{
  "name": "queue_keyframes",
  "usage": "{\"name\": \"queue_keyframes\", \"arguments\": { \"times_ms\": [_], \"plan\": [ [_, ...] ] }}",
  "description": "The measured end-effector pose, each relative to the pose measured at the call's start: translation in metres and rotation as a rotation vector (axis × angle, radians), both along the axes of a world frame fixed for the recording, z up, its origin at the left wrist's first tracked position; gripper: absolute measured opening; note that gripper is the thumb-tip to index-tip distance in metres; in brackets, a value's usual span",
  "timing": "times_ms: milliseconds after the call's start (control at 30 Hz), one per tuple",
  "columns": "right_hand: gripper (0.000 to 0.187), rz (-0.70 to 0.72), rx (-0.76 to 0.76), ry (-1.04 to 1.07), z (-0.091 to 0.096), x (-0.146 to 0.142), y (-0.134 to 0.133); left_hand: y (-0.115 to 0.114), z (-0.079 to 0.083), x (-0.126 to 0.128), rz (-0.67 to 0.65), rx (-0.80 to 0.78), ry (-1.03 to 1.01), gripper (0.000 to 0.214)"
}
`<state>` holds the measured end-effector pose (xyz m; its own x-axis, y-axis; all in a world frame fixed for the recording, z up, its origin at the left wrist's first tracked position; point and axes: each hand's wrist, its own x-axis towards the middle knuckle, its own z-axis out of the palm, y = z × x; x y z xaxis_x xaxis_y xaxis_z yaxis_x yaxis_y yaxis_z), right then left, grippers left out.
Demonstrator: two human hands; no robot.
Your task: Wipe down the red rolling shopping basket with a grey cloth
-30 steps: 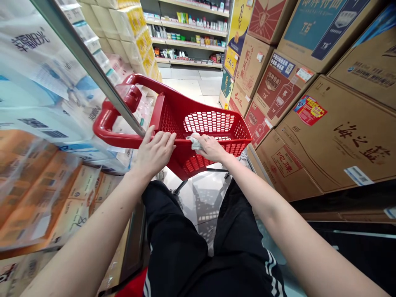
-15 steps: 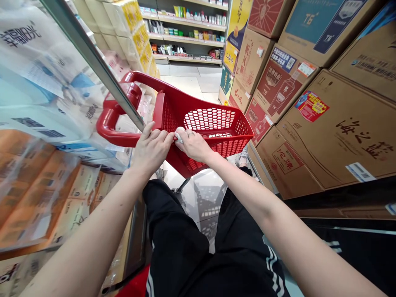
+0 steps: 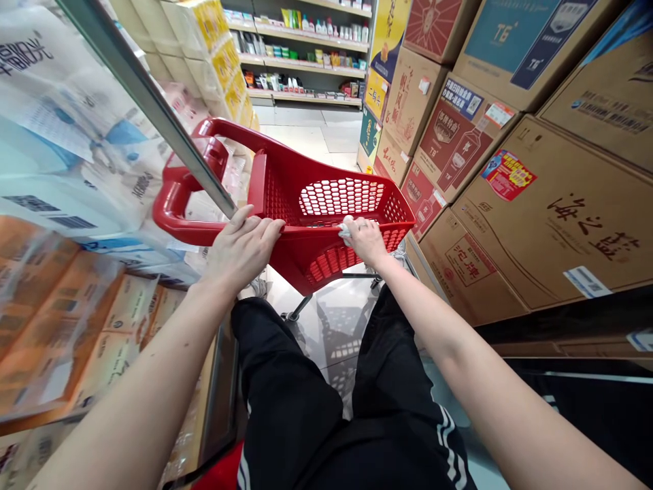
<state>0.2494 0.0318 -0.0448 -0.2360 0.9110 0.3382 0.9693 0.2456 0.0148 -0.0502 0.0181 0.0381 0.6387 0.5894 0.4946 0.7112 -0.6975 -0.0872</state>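
Observation:
A red plastic shopping cart (image 3: 337, 197) with a perforated basket and a looped handle stands in front of my legs. My left hand (image 3: 239, 245) rests on the near rim of the basket, its fingers curled over the edge beside the handle. My right hand (image 3: 364, 238) is closed on a small white cloth (image 3: 346, 231) and presses it against the same rim, further to the right. Nothing shows inside the basket.
Stacked cardboard boxes (image 3: 510, 170) line the right side of the narrow aisle. Wrapped tissue packs (image 3: 66, 204) fill a shelf on the left behind a slanted metal bar (image 3: 153, 109). Shelves of small goods (image 3: 306, 54) stand at the aisle's far end. The floor is glossy tile.
My right hand slid the cloth along the rim, first left until it met my left hand, then right to where it is now. My left hand stayed on the rim.

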Motion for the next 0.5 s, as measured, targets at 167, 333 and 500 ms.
{"name": "queue_keyframes", "arguments": {
  "times_ms": [167, 333, 500],
  "plan": [
    [0.044, -0.096, 0.059, 0.014, -0.015, 0.042, 0.001, -0.001, -0.006, 0.006, 0.026, 0.048, -0.017, 0.042],
    [0.042, 0.046, 0.087, 0.129, -0.008, -0.012, 0.004, 0.000, -0.011, 0.012, 0.042, 0.068, -0.034, 0.042],
    [0.040, 0.232, 0.115, 0.202, 0.006, -0.063, 0.007, -0.002, -0.006, 0.010, 0.021, 0.021, -0.025, 0.042]
  ]
}}
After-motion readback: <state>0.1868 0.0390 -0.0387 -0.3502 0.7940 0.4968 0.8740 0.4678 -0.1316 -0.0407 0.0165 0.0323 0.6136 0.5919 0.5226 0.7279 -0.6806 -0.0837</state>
